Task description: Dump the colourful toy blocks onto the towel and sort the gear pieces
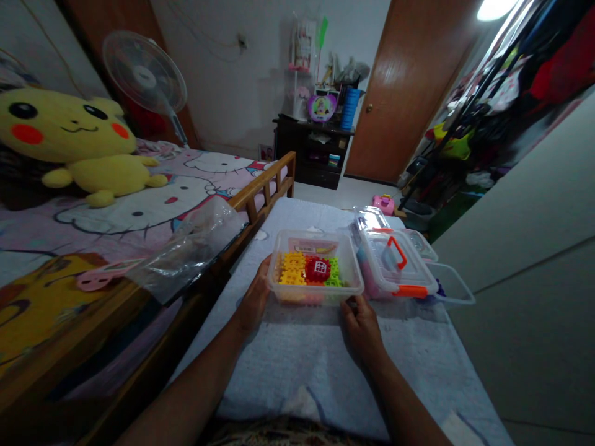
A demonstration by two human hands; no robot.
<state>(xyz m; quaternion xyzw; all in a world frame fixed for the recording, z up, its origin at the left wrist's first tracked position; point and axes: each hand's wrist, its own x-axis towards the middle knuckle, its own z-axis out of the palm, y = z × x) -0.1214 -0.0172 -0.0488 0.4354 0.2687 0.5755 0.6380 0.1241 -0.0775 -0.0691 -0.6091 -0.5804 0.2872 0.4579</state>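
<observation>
A clear plastic box (348,260) without a lid sits in front of me on the cloth-covered surface. Inside it lie yellow toy blocks (292,267), a red block (318,268) with a white window pattern, and green blocks (334,272). My left hand (255,297) grips the box by its left side, with the fingertips partly hidden behind the wall. At the near right corner, my right hand (362,322) is closed on the box's edge, its fingers curled under the rim.
Right of the box stands a lidded clear container (395,266) with orange latches, other clear containers (453,285) beside it. A wooden bed rail (260,186) runs along the left, with a plastic bag (186,248) over it. A yellow plush toy (102,148) sits on the bed.
</observation>
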